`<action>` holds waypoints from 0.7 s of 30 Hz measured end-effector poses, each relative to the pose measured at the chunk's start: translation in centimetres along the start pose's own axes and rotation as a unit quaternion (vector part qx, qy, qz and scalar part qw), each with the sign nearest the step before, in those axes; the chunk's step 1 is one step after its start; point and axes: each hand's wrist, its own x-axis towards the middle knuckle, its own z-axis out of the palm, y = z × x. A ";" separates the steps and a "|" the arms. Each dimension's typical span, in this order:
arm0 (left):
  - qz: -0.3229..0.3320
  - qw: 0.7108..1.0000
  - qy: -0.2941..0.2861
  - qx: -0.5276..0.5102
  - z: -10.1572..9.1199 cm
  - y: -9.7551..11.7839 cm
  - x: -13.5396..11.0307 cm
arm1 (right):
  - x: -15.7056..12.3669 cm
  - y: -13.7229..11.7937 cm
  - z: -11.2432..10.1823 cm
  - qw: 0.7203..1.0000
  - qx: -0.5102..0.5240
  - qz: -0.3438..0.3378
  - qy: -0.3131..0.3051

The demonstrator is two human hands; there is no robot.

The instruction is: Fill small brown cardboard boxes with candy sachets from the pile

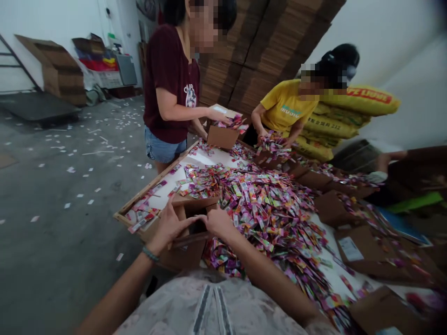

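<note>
Close in front of me is a small brown cardboard box (194,203) with its top open and its inside dark. My left hand (168,224) grips its left side, the thumb reaching across the opening. My right hand (217,222) is closed on its right side, fingers bent at the rim. The two thumbs nearly meet over the middle of the opening. To the right and behind the box spreads a big heap of small colourful packets (258,200) on a white-topped table (159,197) with a wooden rim.
Across the table a person in a maroon shirt (164,60) holds a box of packets (223,136). Another in yellow (288,104) gathers packets. Several cardboard boxes (359,246) line the right side. Scraps litter the floor (87,223). Yellow sacks (335,121) and stacked cardboard (237,51) stand behind.
</note>
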 end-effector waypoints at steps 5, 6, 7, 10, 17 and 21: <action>0.001 0.999 0.049 -0.013 1.2 -0.7 0.6 | -2.2 1.3 -1.0 0.980 -0.121 -0.149 -0.060; 0.010 0.998 0.045 -0.034 1.2 -1.1 0.6 | -2.2 1.5 -0.9 0.975 -0.141 -0.168 -0.023; 0.016 0.998 0.035 -0.057 1.1 -1.5 0.7 | -2.0 1.8 -0.6 0.970 -0.160 -0.181 0.026; 0.015 0.992 -0.027 -0.119 0.2 -2.7 0.9 | -0.7 2.7 1.2 0.948 -0.194 -0.199 0.156; 0.147 0.981 -0.084 0.092 -3.9 0.8 0.9 | 0.1 4.8 2.9 0.939 -0.166 -0.251 0.168; 0.243 0.904 -0.185 0.298 -1.1 4.2 0.1 | -0.2 4.7 2.3 0.938 -0.152 -0.298 0.094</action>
